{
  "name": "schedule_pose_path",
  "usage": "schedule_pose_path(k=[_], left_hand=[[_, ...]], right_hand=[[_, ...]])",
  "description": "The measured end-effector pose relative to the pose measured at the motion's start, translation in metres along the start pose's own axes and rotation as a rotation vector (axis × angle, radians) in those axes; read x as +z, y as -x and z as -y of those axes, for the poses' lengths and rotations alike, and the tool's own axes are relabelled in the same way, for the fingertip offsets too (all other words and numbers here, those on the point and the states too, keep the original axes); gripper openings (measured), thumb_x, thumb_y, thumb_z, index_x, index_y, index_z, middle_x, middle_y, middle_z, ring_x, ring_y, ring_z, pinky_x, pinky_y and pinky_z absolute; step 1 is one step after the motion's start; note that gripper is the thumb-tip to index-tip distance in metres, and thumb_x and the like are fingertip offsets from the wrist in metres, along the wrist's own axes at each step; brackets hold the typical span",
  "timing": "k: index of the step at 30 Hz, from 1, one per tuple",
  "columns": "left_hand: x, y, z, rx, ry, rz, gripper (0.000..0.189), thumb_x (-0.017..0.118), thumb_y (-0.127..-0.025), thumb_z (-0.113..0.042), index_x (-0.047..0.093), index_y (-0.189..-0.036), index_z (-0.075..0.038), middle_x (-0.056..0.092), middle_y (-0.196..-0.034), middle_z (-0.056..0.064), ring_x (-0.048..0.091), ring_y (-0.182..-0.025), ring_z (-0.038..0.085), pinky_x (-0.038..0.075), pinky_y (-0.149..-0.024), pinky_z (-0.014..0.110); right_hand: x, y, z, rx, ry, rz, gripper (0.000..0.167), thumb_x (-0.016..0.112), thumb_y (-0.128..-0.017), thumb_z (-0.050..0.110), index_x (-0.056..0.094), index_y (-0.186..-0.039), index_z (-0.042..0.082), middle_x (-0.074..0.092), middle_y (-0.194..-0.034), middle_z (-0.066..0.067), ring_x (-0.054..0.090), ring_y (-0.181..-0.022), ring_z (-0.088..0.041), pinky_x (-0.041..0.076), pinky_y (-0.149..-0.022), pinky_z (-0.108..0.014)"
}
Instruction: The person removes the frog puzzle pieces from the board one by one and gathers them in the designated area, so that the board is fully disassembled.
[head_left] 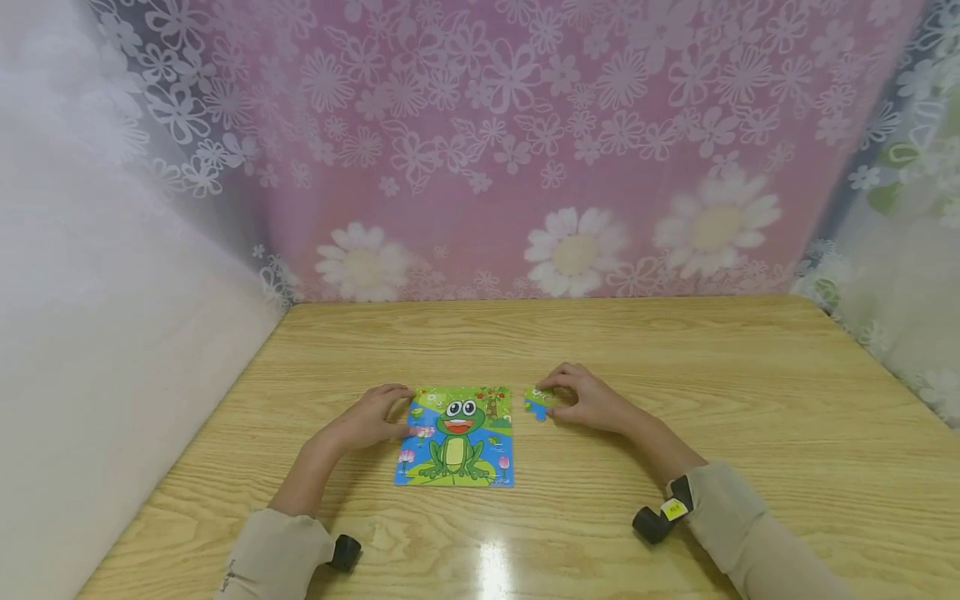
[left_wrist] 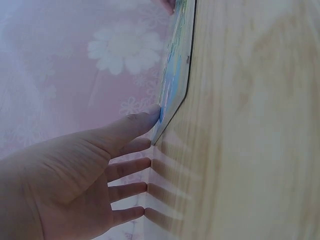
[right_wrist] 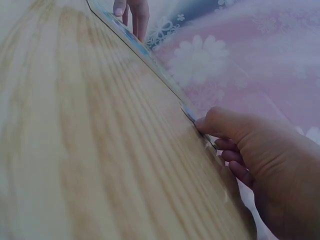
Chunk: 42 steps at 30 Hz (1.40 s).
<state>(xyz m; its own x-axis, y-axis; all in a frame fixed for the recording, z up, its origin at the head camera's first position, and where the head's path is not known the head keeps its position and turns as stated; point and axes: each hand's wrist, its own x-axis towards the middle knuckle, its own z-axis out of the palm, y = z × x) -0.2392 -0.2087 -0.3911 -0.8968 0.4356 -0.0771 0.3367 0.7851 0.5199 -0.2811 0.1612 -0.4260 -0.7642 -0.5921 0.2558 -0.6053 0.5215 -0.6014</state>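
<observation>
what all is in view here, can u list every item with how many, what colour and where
wood-grain table: 1, light yellow-brown, across the lower view
square frog-picture puzzle: 1, mostly green and blue, on the table near the middle
small knobbed jigsaw piece: 1, green and blue, just right of the puzzle, apart from it
flower-print backdrop: 1, pink with white flowers, behind the table
side hangings: 2, mostly whitish, left and right
wrist cameras: 2, black, one per wrist
small label: 1, yellow, by the right camera
sleeves: 2, beige, on the forearms
left hand: 1, bare, touching the puzzle's left edge
right hand: 1, bare, pinching the piece
</observation>
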Motion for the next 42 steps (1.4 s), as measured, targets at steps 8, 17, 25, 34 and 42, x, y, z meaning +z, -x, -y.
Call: schedule_pose_path(k=[8,17,25,34,42], left_hand=[[-0.001,0.0,0.0,-0.005,0.002,0.001,0.063,0.067,-0.085,-0.029,0.042,-0.135,0.001,0.03,-0.142,0.021,0.02,-0.13,0.041,0.024,-0.1,0.056],[-0.001,0.002,-0.004,-0.012,0.012,-0.005,0.063,0.068,-0.084,-0.028,0.044,-0.134,0.001,0.032,-0.14,0.022,0.022,-0.13,0.042,0.025,-0.1,0.056],[-0.001,0.002,-0.004,-0.024,0.008,-0.006,0.064,0.068,-0.084,-0.03,0.044,-0.134,0.001,0.031,-0.14,0.022,0.022,-0.13,0.042,0.025,-0.099,0.056],[-0.001,0.001,-0.005,-0.028,0.014,-0.007,0.064,0.069,-0.084,-0.031,0.044,-0.134,0.0,0.032,-0.141,0.021,0.022,-0.13,0.041,0.025,-0.1,0.055],[-0.001,0.001,-0.005,-0.033,0.012,-0.009,0.064,0.068,-0.084,-0.033,0.045,-0.134,-0.001,0.032,-0.141,0.02,0.022,-0.13,0.04,0.024,-0.1,0.056]], right_hand=[[0.0,0.0,-0.001,0.019,-0.015,0.012,0.036,0.07,-0.082,0.017,0.062,-0.116,0.01,0.051,-0.112,-0.002,0.042,-0.109,-0.025,0.036,-0.092,-0.05],[0.003,-0.005,0.006,-0.018,-0.019,-0.015,0.035,0.069,-0.082,0.016,0.062,-0.115,0.009,0.052,-0.11,-0.003,0.042,-0.108,-0.027,0.036,-0.089,-0.051],[0.014,-0.028,0.035,-0.013,-0.011,0.022,0.032,0.066,-0.084,0.015,0.062,-0.115,0.01,0.051,-0.114,-0.002,0.043,-0.108,-0.023,0.041,-0.084,-0.043],[0.037,-0.059,0.057,-0.032,0.075,0.109,0.031,0.066,-0.085,0.017,0.063,-0.115,0.011,0.053,-0.108,-0.002,0.046,-0.1,-0.019,0.043,-0.079,-0.035],[0.053,-0.074,0.063,-0.039,0.135,0.109,0.023,0.066,-0.085,0.019,0.067,-0.106,0.009,0.053,-0.098,0.001,0.044,-0.086,-0.015,0.044,-0.071,-0.029]])
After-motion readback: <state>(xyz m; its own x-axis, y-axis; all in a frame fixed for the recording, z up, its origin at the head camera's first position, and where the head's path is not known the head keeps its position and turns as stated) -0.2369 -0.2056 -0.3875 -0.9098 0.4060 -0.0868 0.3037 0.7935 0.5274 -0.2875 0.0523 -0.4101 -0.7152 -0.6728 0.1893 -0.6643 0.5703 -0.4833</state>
